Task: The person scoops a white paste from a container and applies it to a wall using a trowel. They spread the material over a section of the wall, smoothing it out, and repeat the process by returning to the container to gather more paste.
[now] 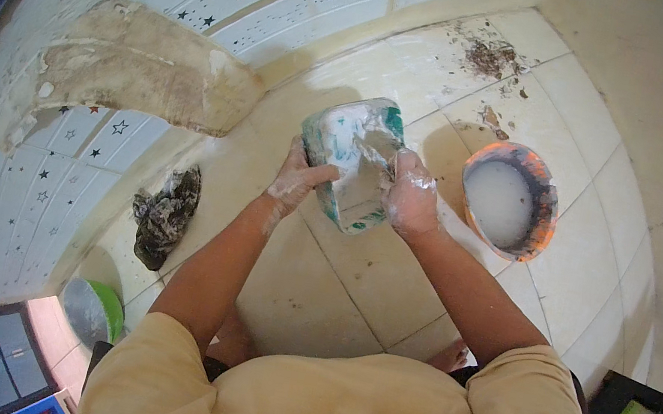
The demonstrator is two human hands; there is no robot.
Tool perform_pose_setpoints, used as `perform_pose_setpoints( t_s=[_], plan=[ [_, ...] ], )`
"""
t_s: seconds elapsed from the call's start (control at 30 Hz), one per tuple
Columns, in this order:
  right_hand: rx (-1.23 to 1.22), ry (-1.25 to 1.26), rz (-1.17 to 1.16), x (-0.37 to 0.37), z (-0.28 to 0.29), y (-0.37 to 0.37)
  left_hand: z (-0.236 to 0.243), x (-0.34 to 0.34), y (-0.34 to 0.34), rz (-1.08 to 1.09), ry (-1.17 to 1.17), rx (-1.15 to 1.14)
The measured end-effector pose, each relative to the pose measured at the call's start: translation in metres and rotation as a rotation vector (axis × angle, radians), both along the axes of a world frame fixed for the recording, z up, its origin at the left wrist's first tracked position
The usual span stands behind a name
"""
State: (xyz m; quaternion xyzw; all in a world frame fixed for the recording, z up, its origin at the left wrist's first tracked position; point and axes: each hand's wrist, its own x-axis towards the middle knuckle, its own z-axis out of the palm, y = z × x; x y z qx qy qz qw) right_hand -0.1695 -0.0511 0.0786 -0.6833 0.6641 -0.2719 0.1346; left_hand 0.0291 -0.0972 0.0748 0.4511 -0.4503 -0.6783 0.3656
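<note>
A green rectangular tub, smeared with white paste, is tilted in front of me above the tiled floor. My left hand grips its left side, the thumb over the rim. On the right side of the tub, my right hand is closed, its fingers curled at the rim. Whether it holds the rim or a tool is hidden. White paste coats the inside, with a greyish, shiny patch near my right fingers. Both hands are spotted with white.
An orange bucket of whitish liquid stands right of the tub. Dark debris lies beyond it. At left are a crumpled dark bag and a green-rimmed basin. Star-patterned wall panels carry a bare, stained patch.
</note>
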Motion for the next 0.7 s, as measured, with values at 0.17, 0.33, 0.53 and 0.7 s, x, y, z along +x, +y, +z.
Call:
perform_pose_setpoints(
  t_s=[0.17,0.33,0.53,0.7],
  plan=[
    [0.053,0.088,-0.011,0.003,0.020,-0.004,0.001,-0.015,0.000,0.022,0.032,-0.253],
    [0.033,0.098,0.123,0.007,0.011,-0.005,-0.002,-0.018,-0.006,0.105,0.038,-0.302],
    [0.291,0.036,0.167,0.022,0.016,0.002,0.003,-0.014,-0.020,0.197,0.131,-0.256],
    [0.325,-0.102,0.147,0.019,0.025,-0.002,0.017,-0.007,-0.021,0.120,0.143,-0.191]
  ],
)
